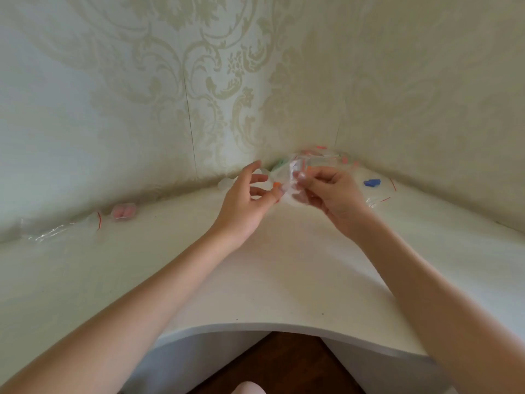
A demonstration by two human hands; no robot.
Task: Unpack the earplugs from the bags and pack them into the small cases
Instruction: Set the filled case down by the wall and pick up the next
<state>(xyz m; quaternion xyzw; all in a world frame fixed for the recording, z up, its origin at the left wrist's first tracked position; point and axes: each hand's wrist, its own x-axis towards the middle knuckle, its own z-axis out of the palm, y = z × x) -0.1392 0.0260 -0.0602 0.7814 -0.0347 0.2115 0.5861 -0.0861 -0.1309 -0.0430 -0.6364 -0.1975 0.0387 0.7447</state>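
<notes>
Clear plastic bag pinched by right hand; left hand pinches orange earplug. Probably light, squashy foam; grip gently mid-body.

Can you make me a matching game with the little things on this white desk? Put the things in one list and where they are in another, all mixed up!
Things:
1. blue earplugs
2. case with pink earplugs
3. clear bag
4. empty bags

Places:
A. far left on the desk
B. held in the right hand
C. right side, near the wall
D. left side, against the wall

Pairs: 1-C, 2-D, 3-B, 4-A
</notes>
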